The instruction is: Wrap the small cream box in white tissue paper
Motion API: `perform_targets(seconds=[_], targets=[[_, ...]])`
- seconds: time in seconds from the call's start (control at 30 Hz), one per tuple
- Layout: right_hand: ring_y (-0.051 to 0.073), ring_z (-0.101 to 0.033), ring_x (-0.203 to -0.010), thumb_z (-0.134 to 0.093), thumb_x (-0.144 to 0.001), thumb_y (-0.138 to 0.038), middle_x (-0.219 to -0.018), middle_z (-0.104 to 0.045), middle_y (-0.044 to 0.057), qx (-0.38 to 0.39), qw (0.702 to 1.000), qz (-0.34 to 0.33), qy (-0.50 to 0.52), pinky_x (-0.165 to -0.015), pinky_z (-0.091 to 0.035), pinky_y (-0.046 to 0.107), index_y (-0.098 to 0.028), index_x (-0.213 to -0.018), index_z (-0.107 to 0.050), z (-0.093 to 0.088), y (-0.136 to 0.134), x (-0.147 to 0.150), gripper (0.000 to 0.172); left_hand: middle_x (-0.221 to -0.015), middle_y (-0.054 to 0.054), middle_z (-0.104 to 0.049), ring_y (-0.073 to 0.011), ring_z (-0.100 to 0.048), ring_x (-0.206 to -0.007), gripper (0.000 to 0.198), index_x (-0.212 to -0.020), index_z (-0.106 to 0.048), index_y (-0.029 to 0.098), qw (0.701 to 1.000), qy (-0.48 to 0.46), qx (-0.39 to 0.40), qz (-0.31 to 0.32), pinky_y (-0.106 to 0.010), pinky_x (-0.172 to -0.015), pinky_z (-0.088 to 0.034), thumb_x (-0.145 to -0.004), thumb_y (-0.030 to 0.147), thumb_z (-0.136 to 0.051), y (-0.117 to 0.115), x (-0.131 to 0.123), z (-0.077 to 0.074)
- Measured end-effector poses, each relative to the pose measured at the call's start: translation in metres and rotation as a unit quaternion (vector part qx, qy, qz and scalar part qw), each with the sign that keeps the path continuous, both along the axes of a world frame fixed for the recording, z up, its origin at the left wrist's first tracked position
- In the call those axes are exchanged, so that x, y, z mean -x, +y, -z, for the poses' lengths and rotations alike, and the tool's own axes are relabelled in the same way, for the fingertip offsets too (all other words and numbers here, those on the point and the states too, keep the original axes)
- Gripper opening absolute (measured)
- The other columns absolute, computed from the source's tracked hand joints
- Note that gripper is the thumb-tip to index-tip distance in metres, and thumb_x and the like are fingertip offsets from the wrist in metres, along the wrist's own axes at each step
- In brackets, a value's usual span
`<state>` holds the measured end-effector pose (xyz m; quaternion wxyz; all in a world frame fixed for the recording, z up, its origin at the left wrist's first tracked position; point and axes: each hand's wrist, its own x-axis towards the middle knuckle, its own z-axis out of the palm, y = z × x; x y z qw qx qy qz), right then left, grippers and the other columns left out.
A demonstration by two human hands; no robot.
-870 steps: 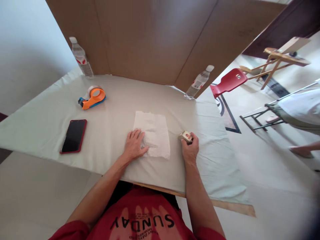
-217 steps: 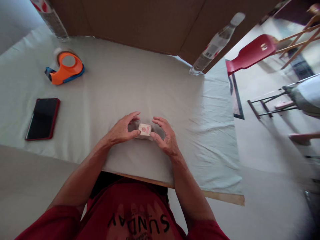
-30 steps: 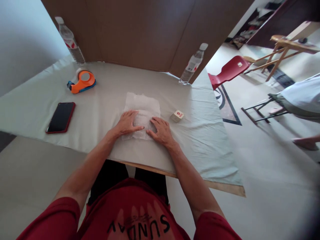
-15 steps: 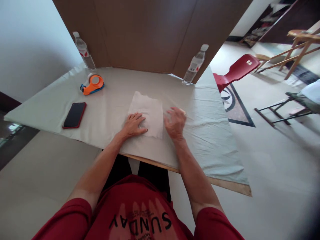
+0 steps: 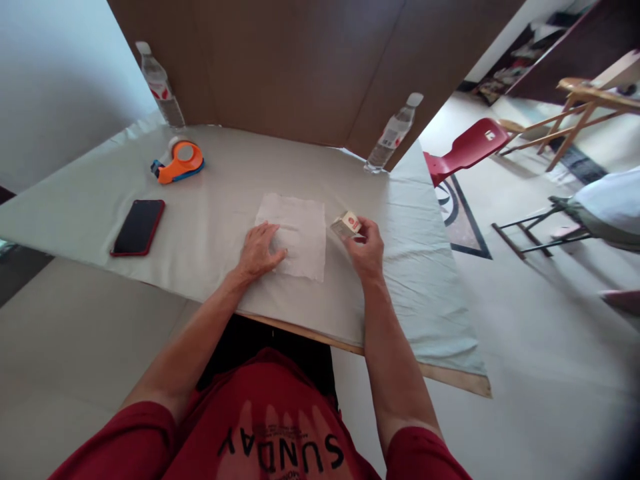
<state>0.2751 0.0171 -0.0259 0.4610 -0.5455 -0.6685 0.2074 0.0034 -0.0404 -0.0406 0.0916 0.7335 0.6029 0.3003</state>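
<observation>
A thin white sheet (image 5: 303, 243) with uneven edges, like a paper tissue, lies on the cloth-covered table (image 5: 220, 193). My left hand (image 5: 257, 253) rests over its left edge, fingers stretched and thumb spread. Right of the sheet, my right hand (image 5: 367, 250) grips a small cream-coloured box (image 5: 349, 224) with a red round mark, between thumb and fingers. The box appears tilted and held apart from the sheet. Part of it is covered by my fingers.
On the left lie a dark phone (image 5: 139, 227) with a red edge and an orange tape dispenser (image 5: 181, 162). Water bottles stand at the back left (image 5: 161, 87) and back right (image 5: 393, 135), against a tall brown board (image 5: 285, 73). A red chair (image 5: 465, 150) is beyond the table's right side.
My right hand has moved slightly right and turned, so the small box now shows in it. My left hand has slid a little left on the sheet. The whole view has shifted slightly.
</observation>
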Motion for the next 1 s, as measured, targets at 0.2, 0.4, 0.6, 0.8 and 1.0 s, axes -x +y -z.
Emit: perform_targets(seconds=[0.2, 0.4, 0.6, 0.8, 1.0], targets=[[0.022, -0.066, -0.108, -0.064, -0.081, -0.031, -0.132, -0.065, 0.010, 0.008, 0.986, -0.166, -0.027, -0.091, -0.054, 0.037, -0.023, -0.132, -0.053, -0.016, -0.004, 0.058, 0.053, -0.135, -0.019, -0.062, -0.0330, -0.054, -0.130, 0.070, -0.143, -0.044, 0.014, 0.999, -0.007, 0.028, -0.042, -0.052, -0.113, -0.037, -0.076, 0.025, -0.059, -0.002, -0.005, -0.002], [0.030, -0.060, -0.123, -0.062, -0.079, -0.022, -0.137, -0.064, 0.013, 0.050, 0.956, -0.243, -0.156, -0.108, -0.045, 0.050, -0.021, -0.134, -0.055, 0.003, 0.008, 0.081, 0.056, -0.137, -0.019, -0.061, -0.0334, -0.054, -0.130, 0.069, -0.143, -0.043, 0.014, 0.999, 0.004, 0.038, -0.038, -0.053, -0.113, -0.037, -0.077, 0.025, -0.057, -0.006, -0.006, -0.007], [0.026, -0.063, -0.120, -0.063, -0.079, -0.025, -0.136, -0.064, 0.015, 0.066, 0.965, -0.244, -0.068, -0.108, -0.046, 0.044, -0.017, -0.137, -0.052, 0.008, 0.003, 0.072, 0.060, -0.137, -0.016, -0.062, -0.0324, -0.053, -0.132, 0.065, -0.139, -0.048, 0.017, 0.998, 0.014, 0.030, -0.046, -0.051, -0.114, -0.036, -0.076, 0.024, -0.059, -0.006, -0.007, -0.005], [0.025, -0.067, -0.112, -0.064, -0.078, -0.023, -0.122, -0.071, 0.011, 0.076, 0.964, -0.253, -0.013, -0.102, -0.050, 0.042, -0.019, -0.120, -0.062, 0.006, 0.004, 0.069, 0.042, -0.137, -0.015, -0.062, -0.0299, -0.053, -0.134, 0.051, -0.129, -0.059, 0.016, 1.000, 0.004, 0.004, -0.014, -0.047, -0.115, -0.038, -0.079, 0.026, -0.059, -0.021, 0.003, -0.022], [0.027, -0.066, -0.112, -0.067, -0.078, -0.027, -0.120, -0.071, 0.009, 0.076, 0.968, -0.240, -0.023, -0.102, -0.050, 0.046, -0.024, -0.118, -0.062, 0.011, 0.005, 0.070, 0.040, -0.140, -0.017, -0.060, -0.0360, -0.048, -0.138, 0.047, -0.125, -0.066, 0.018, 0.983, 0.159, 0.035, 0.089, -0.058, -0.116, -0.033, -0.077, 0.018, -0.062, -0.053, 0.003, -0.045]])
